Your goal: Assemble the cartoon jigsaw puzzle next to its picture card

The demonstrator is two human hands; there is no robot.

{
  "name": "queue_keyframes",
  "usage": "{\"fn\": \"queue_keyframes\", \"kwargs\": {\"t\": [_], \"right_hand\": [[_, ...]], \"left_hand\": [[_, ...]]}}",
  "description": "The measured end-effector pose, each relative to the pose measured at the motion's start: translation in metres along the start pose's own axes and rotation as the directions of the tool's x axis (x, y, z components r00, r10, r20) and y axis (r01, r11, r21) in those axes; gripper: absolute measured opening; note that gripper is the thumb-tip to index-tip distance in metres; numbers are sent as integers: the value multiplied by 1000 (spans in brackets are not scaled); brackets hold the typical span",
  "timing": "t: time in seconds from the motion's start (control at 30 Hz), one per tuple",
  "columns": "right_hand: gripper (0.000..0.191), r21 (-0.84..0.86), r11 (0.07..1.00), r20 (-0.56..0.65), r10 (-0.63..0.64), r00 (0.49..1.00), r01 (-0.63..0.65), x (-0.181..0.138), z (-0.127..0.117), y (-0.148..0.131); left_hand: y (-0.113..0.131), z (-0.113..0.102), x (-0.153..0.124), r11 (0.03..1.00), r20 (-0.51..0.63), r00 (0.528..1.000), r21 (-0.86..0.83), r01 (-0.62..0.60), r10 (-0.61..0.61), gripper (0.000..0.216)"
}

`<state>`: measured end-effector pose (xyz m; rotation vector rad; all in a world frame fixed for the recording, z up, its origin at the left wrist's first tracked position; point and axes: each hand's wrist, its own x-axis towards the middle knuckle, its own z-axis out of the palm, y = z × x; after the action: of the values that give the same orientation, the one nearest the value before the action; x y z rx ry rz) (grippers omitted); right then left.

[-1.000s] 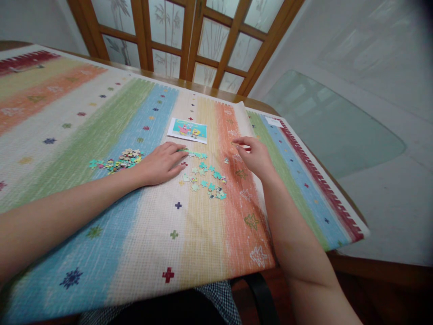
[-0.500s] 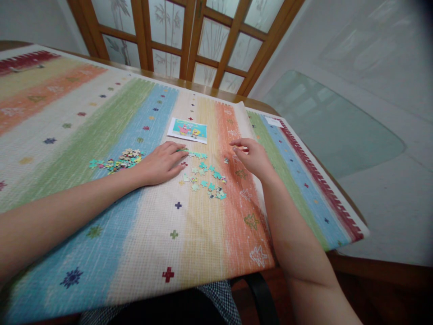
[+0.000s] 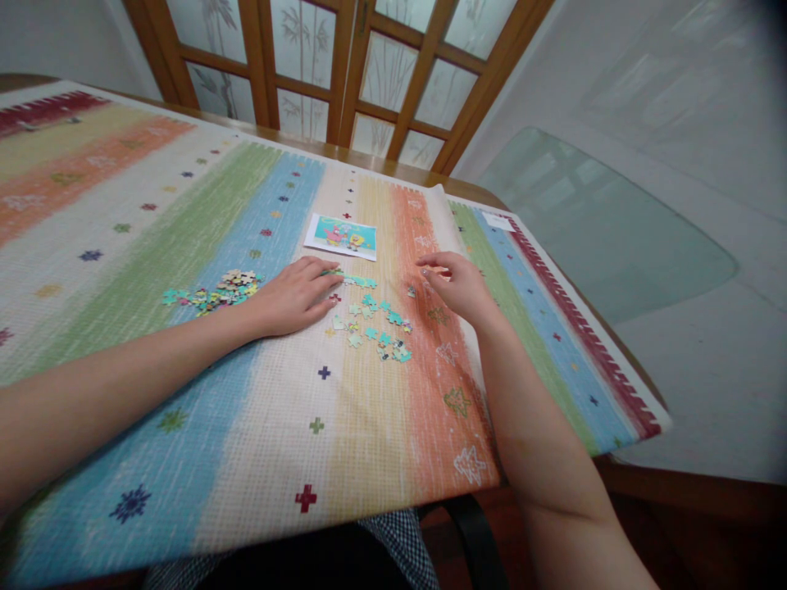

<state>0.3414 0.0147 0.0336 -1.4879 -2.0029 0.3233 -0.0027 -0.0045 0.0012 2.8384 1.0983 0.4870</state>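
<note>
My left hand point(image 3: 301, 297) lies palm down with its fingers stretched out and slightly apart. Its fingertips touch the left end of a short strip of joined turquoise puzzle pieces point(image 3: 360, 282). Over the orange stripe is my right hand point(image 3: 453, 283), its thumb and index finger bent with a small gap; no piece shows between them. A single puzzle piece point(image 3: 411, 292) lies just below those fingertips. Several loose pieces point(image 3: 384, 337) are spread between the hands, nearer to me. Beyond the strip sits a picture card point(image 3: 345, 238) with cartoon figures on turquoise.
A heap of puzzle pieces point(image 3: 227, 293) lies left of my left hand, behind the forearm. The striped tablecloth point(image 3: 288, 434) covers the table, with a raised fold near my right hand. A white label point(image 3: 498, 222) is at the far right. Wood-framed glass doors point(image 3: 332, 74) stand behind.
</note>
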Motion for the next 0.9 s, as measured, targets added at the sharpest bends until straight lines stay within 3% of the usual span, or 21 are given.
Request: {"fn": "queue_keyframes", "kwargs": {"t": [0.63, 0.9], "right_hand": [[23, 4, 1000, 40, -22, 999, 22, -2, -3, -3], [22, 11, 1000, 72, -25, 997, 24, -2, -6, -7]], "left_hand": [[-2, 0, -1, 999, -32, 999, -41, -21, 20, 44], [3, -9, -2, 971, -120, 978, -148, -190, 173, 26]]}}
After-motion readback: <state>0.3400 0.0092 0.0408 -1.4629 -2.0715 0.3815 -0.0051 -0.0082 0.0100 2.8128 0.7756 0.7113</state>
